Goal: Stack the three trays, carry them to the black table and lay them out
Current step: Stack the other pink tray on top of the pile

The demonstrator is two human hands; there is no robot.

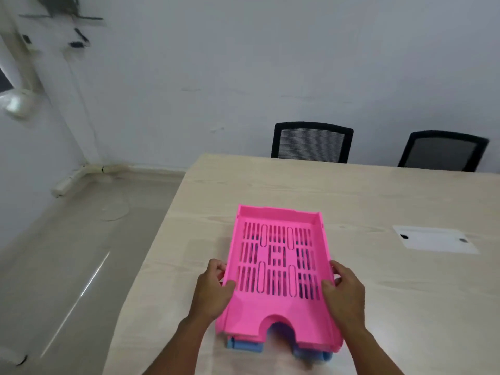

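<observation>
A pink slotted tray [278, 269] lies on top of a stack near the front of the light wooden table [378, 196]. Under it a blue tray [244, 346] shows only at the front edge; blue also peeks through the slots. I cannot tell how many trays lie below the pink one. My left hand [213, 289] grips the stack's left side wall, thumb over the rim. My right hand [343, 289] grips the right side wall the same way. The stack looks close to the table top, its front slightly blurred.
Two black mesh-backed chairs [311, 142] [442, 151] stand behind the table's far edge. A white cable cover plate [433, 239] is set into the table at the right. Grey floor [67, 253] lies to the left, walls beyond. No black table is in view.
</observation>
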